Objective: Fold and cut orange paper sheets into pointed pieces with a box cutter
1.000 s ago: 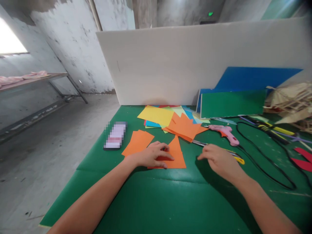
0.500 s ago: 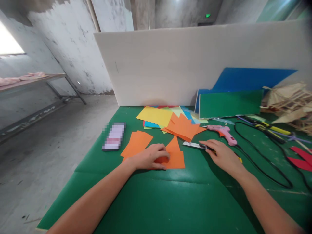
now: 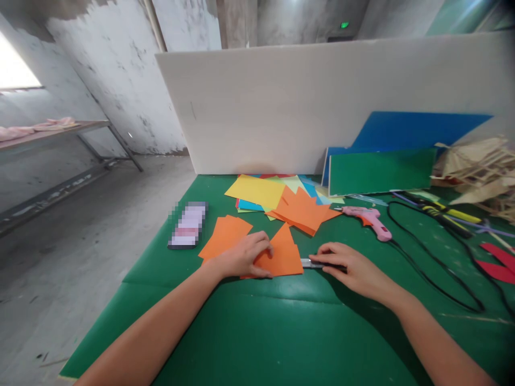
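My left hand (image 3: 244, 254) lies on orange paper (image 3: 284, 260), fingers curled, thumb apart, holding the sheet against the green tabletop (image 3: 261, 332). The sheet looks folded, with a pointed piece at its top. In my right hand (image 3: 351, 265) is a utility knife (image 3: 311, 263), pinched between thumb and fingers. Its metal blade points left and meets the right edge of the orange paper; the tip is hidden there. Left of my left hand lie more orange sheets (image 3: 225, 236). Beyond both hands rests a pile of orange paper pieces (image 3: 301, 212).
A phone (image 3: 188, 225) with a blurred screen lies at left. Yellow paper (image 3: 255, 190) tops coloured sheets behind. A pink glue gun (image 3: 372, 219) with a black cable lies at right, near red pieces (image 3: 499, 262). Green board (image 3: 380, 171) and white board (image 3: 261, 107) stand at the back.
My right hand has moved nearer and left, bringing the knife blade to the orange paper's right edge. The paper has turned slightly under my left hand, which has shifted a little left.
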Motion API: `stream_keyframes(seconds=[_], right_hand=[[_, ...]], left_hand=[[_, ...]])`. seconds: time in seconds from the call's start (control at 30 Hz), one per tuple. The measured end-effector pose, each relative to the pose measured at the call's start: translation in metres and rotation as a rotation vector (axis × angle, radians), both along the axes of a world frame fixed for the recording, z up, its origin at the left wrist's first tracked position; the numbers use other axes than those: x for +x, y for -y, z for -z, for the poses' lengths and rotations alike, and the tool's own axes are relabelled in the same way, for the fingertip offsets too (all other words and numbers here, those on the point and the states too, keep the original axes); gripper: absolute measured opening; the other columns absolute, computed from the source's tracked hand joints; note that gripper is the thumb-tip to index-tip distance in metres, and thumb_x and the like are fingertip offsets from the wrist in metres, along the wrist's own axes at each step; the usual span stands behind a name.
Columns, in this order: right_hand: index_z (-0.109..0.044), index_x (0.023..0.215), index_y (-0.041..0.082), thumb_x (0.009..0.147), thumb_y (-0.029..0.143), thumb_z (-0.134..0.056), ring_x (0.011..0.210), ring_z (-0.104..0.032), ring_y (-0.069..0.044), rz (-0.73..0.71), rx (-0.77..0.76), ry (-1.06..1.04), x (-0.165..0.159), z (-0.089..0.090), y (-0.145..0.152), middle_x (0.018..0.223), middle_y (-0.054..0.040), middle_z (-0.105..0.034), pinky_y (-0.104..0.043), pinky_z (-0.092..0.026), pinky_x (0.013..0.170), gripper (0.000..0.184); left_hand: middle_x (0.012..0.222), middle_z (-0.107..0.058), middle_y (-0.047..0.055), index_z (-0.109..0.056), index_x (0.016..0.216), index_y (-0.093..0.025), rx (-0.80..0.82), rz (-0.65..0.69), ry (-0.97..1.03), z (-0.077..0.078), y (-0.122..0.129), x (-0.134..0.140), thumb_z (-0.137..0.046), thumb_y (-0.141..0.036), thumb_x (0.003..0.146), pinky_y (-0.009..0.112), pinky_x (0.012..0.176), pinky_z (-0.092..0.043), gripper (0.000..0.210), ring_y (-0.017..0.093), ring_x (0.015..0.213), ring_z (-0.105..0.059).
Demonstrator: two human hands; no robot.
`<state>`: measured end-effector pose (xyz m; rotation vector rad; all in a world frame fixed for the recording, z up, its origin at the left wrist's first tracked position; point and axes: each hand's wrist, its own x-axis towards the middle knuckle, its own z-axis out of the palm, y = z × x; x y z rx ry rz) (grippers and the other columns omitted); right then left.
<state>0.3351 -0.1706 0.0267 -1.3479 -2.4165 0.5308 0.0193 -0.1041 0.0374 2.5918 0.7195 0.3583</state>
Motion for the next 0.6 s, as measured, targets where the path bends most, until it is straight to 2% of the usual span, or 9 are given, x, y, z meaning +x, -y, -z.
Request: stream_keyframes(seconds=[0.1,0.17,0.27,0.47,0.6], right_hand=[[-0.067,0.119,0.031,0.095,0.027,-0.047,0.106,-0.058,-0.022,-0.031,-0.019,-0.004,-0.0038,-0.0008,0.0014,0.115,-0.0078,-0.061,-0.038,-0.049,0.091,0.032],[-0.068,0.117,0.031,0.095,0.031,-0.048,0.104,-0.058,-0.022,-0.037,-0.024,-0.020,-0.0064,-0.0006,0.0017,0.112,-0.0076,-0.062,-0.037,-0.049,0.090,0.030],[-0.069,0.116,0.030,0.095,0.035,-0.049,0.103,-0.058,-0.022,-0.049,-0.025,-0.042,-0.0088,0.0006,0.0011,0.109,-0.0078,-0.063,-0.037,-0.048,0.089,0.029],[-0.070,0.115,0.028,0.095,0.037,-0.050,0.101,-0.057,-0.023,-0.084,-0.042,-0.053,-0.0081,0.0031,-0.0023,0.106,-0.0090,-0.062,-0.038,-0.047,0.088,0.029],[-0.069,0.117,0.027,0.096,0.036,-0.050,0.100,-0.057,-0.022,-0.093,-0.079,-0.042,-0.0060,0.0038,-0.0037,0.105,-0.0092,-0.061,-0.036,-0.048,0.086,0.030]], left_hand=[[0.118,-0.052,0.008,-0.063,0.098,-0.022,0.051,0.039,-0.004,-0.0022,-0.0007,0.0002,-0.074,-0.045,0.077,0.036,0.100,-0.038,0.033,0.024,0.113,-0.049],[0.130,-0.052,0.008,-0.063,0.109,-0.024,0.045,0.121,0.001,-0.0038,-0.0003,0.0010,-0.067,-0.042,0.084,0.038,0.107,-0.031,0.031,0.025,0.123,-0.045],[0.141,-0.050,0.006,-0.053,0.131,-0.027,-0.015,0.213,-0.014,-0.0051,0.0008,0.0026,-0.056,-0.039,0.092,0.038,0.111,-0.026,0.041,0.024,0.133,-0.040],[0.143,-0.050,0.002,-0.050,0.136,-0.030,-0.041,0.188,-0.063,-0.0044,0.0006,0.0050,-0.035,-0.034,0.102,0.034,0.111,-0.025,0.038,0.020,0.134,-0.042],[0.143,-0.050,0.001,-0.049,0.137,-0.029,-0.031,0.172,-0.083,-0.0009,0.0014,0.0075,-0.031,-0.030,0.103,0.033,0.110,-0.025,0.039,0.019,0.134,-0.042]])
